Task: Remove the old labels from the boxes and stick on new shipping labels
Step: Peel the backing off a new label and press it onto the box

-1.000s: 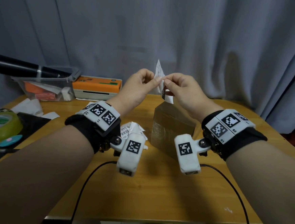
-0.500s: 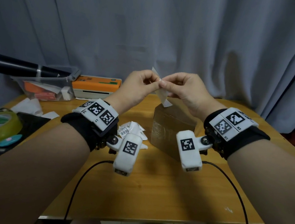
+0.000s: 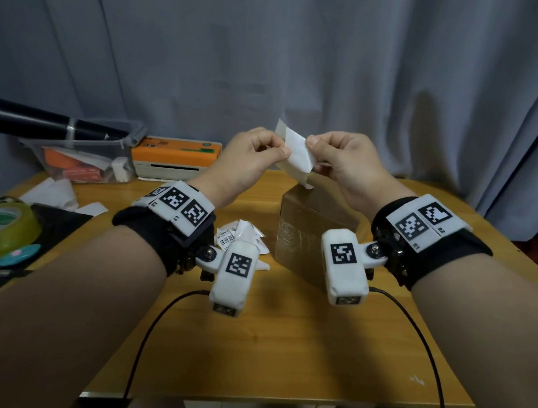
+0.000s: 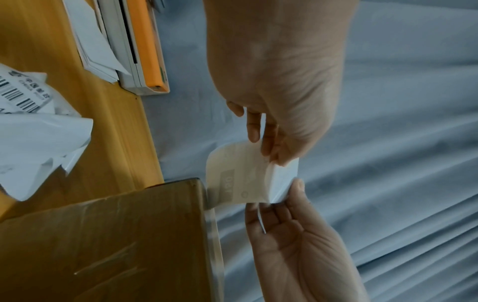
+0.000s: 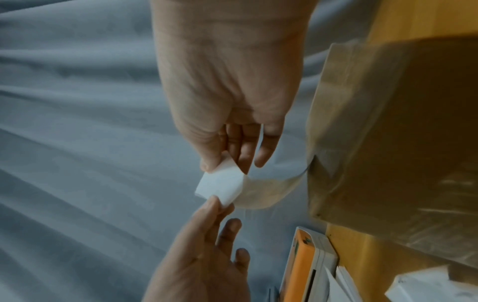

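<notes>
Two hands pinch one white label (image 3: pixel 297 156) above the cardboard box (image 3: pixel 311 226): left hand (image 3: pixel 248 160) at its left edge, right hand (image 3: pixel 338 162) at its right. Its long axis slopes down toward the box's far top corner.

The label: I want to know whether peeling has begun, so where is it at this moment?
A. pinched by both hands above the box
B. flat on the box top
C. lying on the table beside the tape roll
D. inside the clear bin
A: the left hand and right hand both pinch the label above the box.
</notes>
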